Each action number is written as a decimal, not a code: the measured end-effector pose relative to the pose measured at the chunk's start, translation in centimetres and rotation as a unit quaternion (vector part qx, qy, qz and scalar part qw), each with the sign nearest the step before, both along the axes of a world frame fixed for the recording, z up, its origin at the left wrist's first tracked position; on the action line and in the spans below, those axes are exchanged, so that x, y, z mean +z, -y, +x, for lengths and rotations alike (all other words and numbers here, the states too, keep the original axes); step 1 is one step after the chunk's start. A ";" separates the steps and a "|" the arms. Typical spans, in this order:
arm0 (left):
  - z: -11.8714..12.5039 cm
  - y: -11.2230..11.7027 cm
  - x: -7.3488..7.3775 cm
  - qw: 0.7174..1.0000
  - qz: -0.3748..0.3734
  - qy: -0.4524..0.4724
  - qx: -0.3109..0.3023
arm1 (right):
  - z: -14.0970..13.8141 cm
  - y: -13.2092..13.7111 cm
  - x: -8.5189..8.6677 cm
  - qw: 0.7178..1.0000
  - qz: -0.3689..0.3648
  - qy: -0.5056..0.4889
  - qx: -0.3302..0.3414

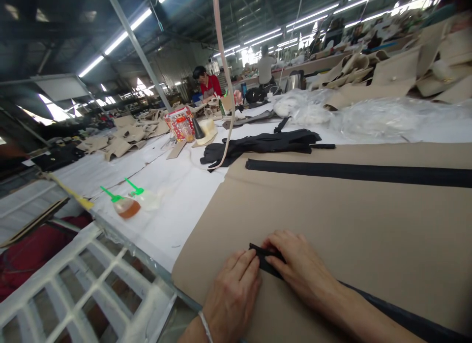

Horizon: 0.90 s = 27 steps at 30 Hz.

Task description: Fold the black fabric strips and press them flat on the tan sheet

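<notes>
A large beige sheet (368,220) lies over the table in front of me. Along its near side runs a black strip (271,268), passing under my right forearm. My right hand (300,262) pinches this strip close to its end, thumb on the near side and fingers on the far side. Beside it, my left hand (238,281) has its fingers pressed together at the strip's edge, fingertips touching it. A second black strip (354,172) lies flat across the far part of the sheet.
Beyond the sheet are a heap of black strips (261,145) and a hanging hose (229,87). Two green-tipped bottles, one with amber liquid (128,208), lie at left. Clear plastic (383,116) and beige pieces (394,70) lie at back right. A white slatted rack (84,279) adjoins the table edge.
</notes>
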<state>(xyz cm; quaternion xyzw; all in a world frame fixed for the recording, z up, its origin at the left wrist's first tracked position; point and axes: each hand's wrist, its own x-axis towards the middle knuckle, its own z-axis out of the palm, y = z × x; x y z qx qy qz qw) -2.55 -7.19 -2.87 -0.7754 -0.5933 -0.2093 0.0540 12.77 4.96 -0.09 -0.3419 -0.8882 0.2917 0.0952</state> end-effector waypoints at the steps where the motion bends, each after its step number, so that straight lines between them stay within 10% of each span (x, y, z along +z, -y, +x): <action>1: -0.1 0.0 0.0 1.000 -0.005 -0.002 0.001 | 0.0 0.0 -0.1 1.000 0.002 -0.005 0.003; 18: -1.0 0.2 0.6 0.999 -0.052 -0.018 0.000 | 0.8 0.4 -0.8 0.995 -0.020 -0.088 0.050; 27: -1.2 0.3 0.8 0.999 -0.045 -0.020 0.004 | 1.1 1.3 -1.9 0.990 0.089 -0.078 0.073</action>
